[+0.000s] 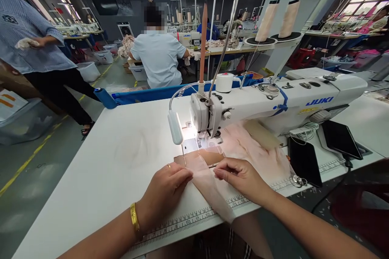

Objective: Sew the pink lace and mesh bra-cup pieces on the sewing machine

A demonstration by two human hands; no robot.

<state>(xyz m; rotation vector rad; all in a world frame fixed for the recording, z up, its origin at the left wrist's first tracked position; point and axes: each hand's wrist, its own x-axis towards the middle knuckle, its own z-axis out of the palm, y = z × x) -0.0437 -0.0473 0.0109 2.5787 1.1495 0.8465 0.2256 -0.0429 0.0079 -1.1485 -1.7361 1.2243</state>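
Note:
A strip of sheer pale pink fabric [209, 188] runs from near the presser foot down over the table's front edge. At its left edge my left hand [167, 184] is closed, thumb and forefinger pinching the cloth. My right hand [243, 178] is at the strip's right side with thumb and fingertips together; what is between them is hard to make out. A thin dark, pointed tool [213, 165] shows beside those fingers. Beyond both hands stands the white sewing machine [243, 103], its needle area lit. More pink fabric [252, 149] lies bunched under the machine arm.
A printed ruler [182, 226] follows the table's front edge. A lamp [175, 127] hangs left of the needle. Two black-screened devices [304, 162] and a ring of keys [298, 181] lie right. A blue thread cone [105, 98] stands far left. Other people sit or walk beyond.

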